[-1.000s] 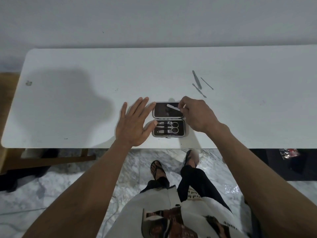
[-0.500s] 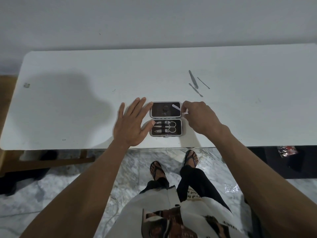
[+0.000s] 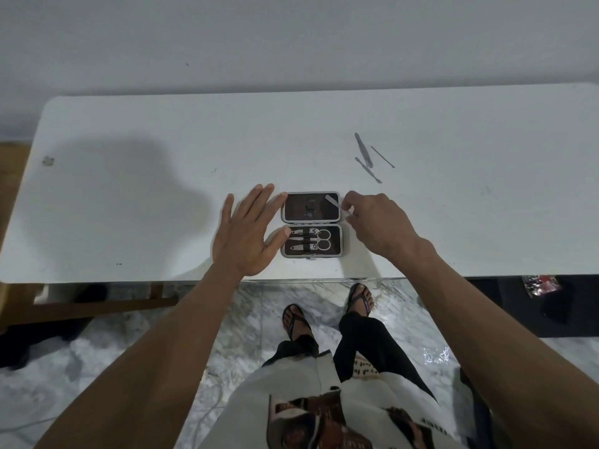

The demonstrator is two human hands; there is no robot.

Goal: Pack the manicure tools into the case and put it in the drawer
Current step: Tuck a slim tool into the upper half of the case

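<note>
A small grey manicure case (image 3: pixel 311 223) lies open near the front edge of the white table (image 3: pixel 162 176). Its near half holds scissors and clippers (image 3: pixel 311 239) under a strap. My right hand (image 3: pixel 376 222) pinches a flat metal nail file (image 3: pixel 333 202) that slants over the far half's right corner. My left hand (image 3: pixel 248 231) lies flat with fingers spread, its thumb and fingertips touching the case's left side. Three loose metal tools (image 3: pixel 368 157) lie on the table behind and to the right of the case.
The table stands against a pale wall. Below its front edge are marble floor tiles and my sandalled feet (image 3: pixel 327 312). A wooden piece of furniture (image 3: pixel 13 176) stands at the left. A red and black packet (image 3: pixel 539 285) lies on a dark surface at the right.
My right hand has drawn the nail file from over the middle of the far half toward its right corner. My left hand has stayed against the case.
</note>
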